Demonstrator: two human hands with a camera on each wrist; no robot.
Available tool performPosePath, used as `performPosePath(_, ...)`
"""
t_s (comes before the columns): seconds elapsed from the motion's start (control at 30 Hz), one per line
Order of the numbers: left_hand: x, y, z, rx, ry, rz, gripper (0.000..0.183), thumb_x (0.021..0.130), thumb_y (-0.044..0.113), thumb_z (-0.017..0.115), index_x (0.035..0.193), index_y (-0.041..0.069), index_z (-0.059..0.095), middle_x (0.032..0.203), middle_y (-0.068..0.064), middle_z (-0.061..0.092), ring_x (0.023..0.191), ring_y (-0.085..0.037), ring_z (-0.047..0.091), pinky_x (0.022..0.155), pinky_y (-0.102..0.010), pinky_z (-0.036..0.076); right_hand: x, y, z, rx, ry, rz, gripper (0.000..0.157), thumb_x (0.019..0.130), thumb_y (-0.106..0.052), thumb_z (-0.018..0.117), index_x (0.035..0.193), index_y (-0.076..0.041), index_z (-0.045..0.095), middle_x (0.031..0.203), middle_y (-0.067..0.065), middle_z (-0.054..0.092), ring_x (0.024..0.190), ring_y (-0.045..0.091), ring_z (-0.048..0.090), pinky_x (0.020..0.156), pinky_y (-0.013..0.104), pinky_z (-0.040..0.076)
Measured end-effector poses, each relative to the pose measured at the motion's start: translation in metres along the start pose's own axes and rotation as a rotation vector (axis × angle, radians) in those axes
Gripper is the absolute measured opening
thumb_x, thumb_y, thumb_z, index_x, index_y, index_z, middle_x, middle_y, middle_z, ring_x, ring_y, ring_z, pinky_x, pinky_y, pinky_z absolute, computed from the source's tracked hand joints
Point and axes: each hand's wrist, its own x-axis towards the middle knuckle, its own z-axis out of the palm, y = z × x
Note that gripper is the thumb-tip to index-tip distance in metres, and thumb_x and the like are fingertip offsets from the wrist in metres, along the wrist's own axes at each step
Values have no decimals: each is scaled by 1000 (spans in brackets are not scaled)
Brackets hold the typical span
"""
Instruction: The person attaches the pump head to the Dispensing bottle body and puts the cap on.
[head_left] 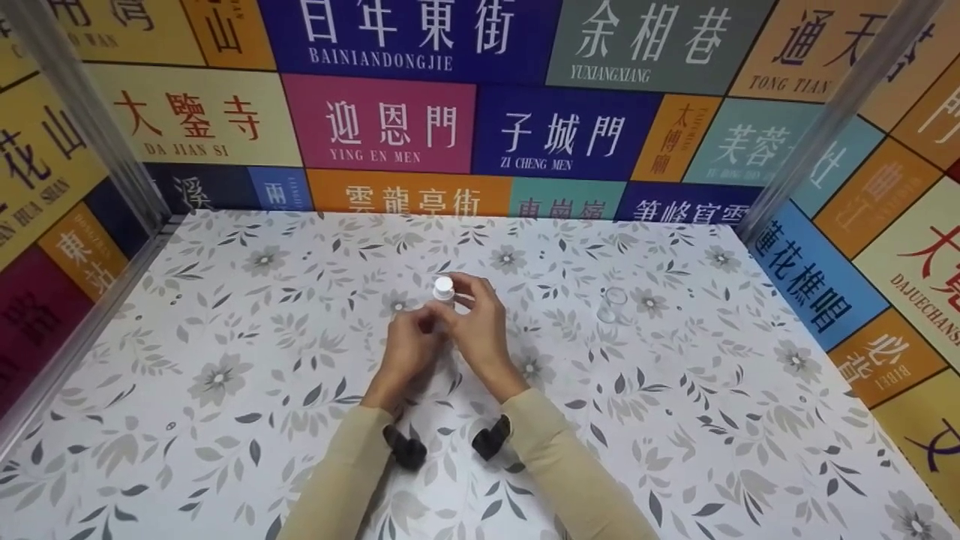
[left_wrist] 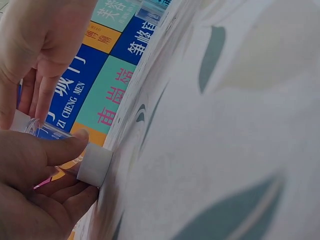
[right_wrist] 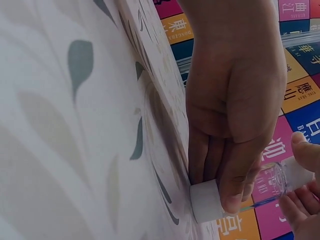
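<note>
A small clear bottle (right_wrist: 270, 187) with a white top cap (head_left: 444, 286) stands upright between the two hands over the table. Its lower end carries a wide white piece (left_wrist: 95, 165), close to the tabletop. My left hand (head_left: 411, 346) grips the bottle low down, thumb and fingers curled round it just above that white piece. From the right, my right hand (head_left: 484, 330) pinches the white top end between thumb and fingers, as the right wrist view shows. Fingers hide much of the clear middle.
A small clear glass vessel (head_left: 613, 305) stands on the table to the right of the hands. The table (head_left: 300, 465) has a leaf-and-flower cover. Colourful lettered panels (head_left: 382, 124) wall the back and sides, with clear edge strips at the corners.
</note>
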Motion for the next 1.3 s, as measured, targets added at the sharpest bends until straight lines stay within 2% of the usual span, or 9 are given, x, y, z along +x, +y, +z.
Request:
performPosePath(0.13,1,1,0,-8,-15,-15,29,79,-6,67,107,-3,75,88,-17,74,77,-22,62,73,-32,49,1,-1,-1,53,-4,-35,41,83,-10,79,121,-2,65,120,15,66,116,26,65,99,35,53)
performPosePath(0.27,2,1,-1,5,-16,-12,24,79,-6,66,101,-2,76,81,-15,71,72,-20,58,67,-29,46,2,0,0,112,-24,-58,38,87,0,71,124,3,62,126,20,65,121,31,62,104,39,50)
performPosePath(0.4,3,0,0,6,-11,-3,19,79,-7,66,94,-2,76,73,-12,65,67,-17,52,63,-26,42,2,3,1,124,-38,-59,40,86,7,69,125,7,61,123,25,66,119,34,64,103,41,51)
performPosePath(0.57,2,0,-1,-7,-5,8,18,79,-6,67,93,-1,76,70,-10,63,66,-17,52,63,-27,42,2,4,1,104,-17,-62,38,85,0,74,122,3,65,115,20,70,111,30,68,97,36,54)
performPosePath(0.87,0,1,-2,6,-16,-25,27,80,-3,69,107,0,75,75,-12,67,68,-18,53,64,-28,43,0,5,-1,39,-6,-72,38,84,-12,79,119,-3,67,111,14,72,105,24,70,92,31,56)
performPosePath(0.97,-1,0,-2,4,-19,-31,32,81,-4,68,112,0,74,83,-15,72,71,-18,56,67,-29,45,0,5,-1,18,-9,-53,41,83,-14,80,120,-3,66,112,14,72,106,24,69,93,32,56)
performPosePath(1.1,-1,0,-2,2,-18,-31,30,80,-3,67,109,0,75,86,-17,74,74,-21,60,70,-32,48,0,3,-2,24,-7,-32,43,83,-15,80,121,-1,65,116,17,71,111,26,68,97,36,54)
performPosePath(1.23,0,0,-1,-1,-35,-40,29,80,-3,68,108,2,76,93,-17,76,81,-24,66,76,-36,52,0,0,-4,58,-20,-31,41,89,-18,75,124,-2,63,123,16,68,118,24,64,101,30,51)
performPosePath(1.3,1,1,-1,2,-50,-60,30,81,-2,69,110,4,75,98,-15,76,86,-25,68,80,-38,53,-1,0,-4,73,-30,-54,38,90,-15,72,125,-2,63,126,15,66,120,23,63,103,29,50)
